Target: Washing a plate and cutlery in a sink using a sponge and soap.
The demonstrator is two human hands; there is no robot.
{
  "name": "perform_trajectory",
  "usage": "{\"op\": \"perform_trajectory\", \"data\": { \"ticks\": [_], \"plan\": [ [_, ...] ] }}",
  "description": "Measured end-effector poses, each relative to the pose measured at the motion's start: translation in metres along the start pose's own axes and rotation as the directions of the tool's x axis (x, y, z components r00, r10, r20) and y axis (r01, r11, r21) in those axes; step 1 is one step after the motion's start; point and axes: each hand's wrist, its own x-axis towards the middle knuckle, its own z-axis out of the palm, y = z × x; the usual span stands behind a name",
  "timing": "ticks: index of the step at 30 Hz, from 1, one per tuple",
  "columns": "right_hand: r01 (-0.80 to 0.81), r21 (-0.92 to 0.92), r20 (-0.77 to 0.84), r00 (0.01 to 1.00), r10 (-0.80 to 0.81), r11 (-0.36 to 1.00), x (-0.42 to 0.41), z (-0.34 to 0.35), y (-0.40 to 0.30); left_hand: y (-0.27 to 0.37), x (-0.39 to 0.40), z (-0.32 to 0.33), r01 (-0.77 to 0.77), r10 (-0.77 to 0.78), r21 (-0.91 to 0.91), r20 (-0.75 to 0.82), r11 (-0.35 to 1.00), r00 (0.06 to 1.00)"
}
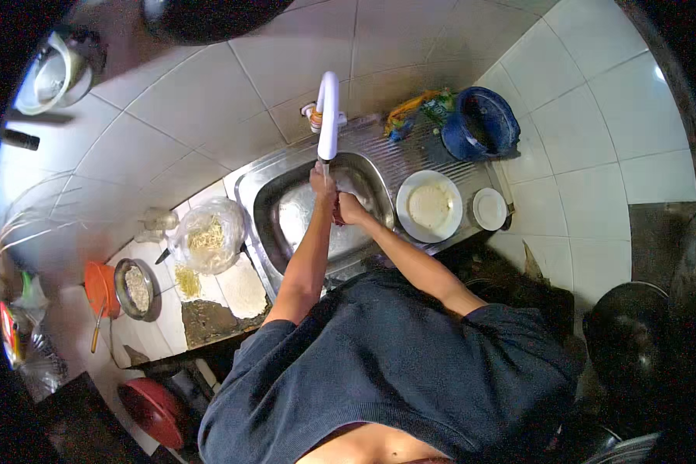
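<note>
Both hands are over a stainless steel sink basin [293, 203], under a white curved faucet [329, 116]. Water from the spout falls on my left hand [323, 182], whose fingers are bunched; whether it holds anything is hidden. Just right of it and lower, my right hand [351, 209] is curled against a dark red item [339, 216], too small and covered to name. The two hands are close together at the wrist of the left one. On the ribbed drainboard at the right sits a white plate [429, 206] with a yellowish round area in its middle.
A small white dish [489, 209], a blue pot [480, 124] and a colourful plastic packet [414, 116] stand right of the basin. On the tiled counter at left are a plastic bag of pale strips [209, 235], a white cloth-like sheet [242, 286], a metal bowl [134, 289] and an orange container [100, 287].
</note>
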Motion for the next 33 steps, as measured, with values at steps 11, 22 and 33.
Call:
{"op": "perform_trajectory", "data": {
  "ticks": [11, 22, 33],
  "plan": [
    [-0.327, 0.293, 0.201, 0.940, 0.277, 0.899, -0.019, -0.048, -0.045, 0.004, -0.016, -0.034, 0.328, -0.035, -0.533, 0.487, 0.780, 0.873],
    [0.009, 0.002, -0.201, 0.980, -0.008, 1.000, -0.006, -0.018, -0.054, 0.033, -0.021, -0.082, 0.340, -0.176, -0.269, 0.490, 0.901, 0.854],
    [0.200, -0.196, -0.002, 0.979, -0.204, 0.960, 0.045, -0.016, -0.027, 0.038, -0.031, -0.107, 0.425, -0.261, -0.592, 0.346, 0.684, 0.901]
  ]
}}
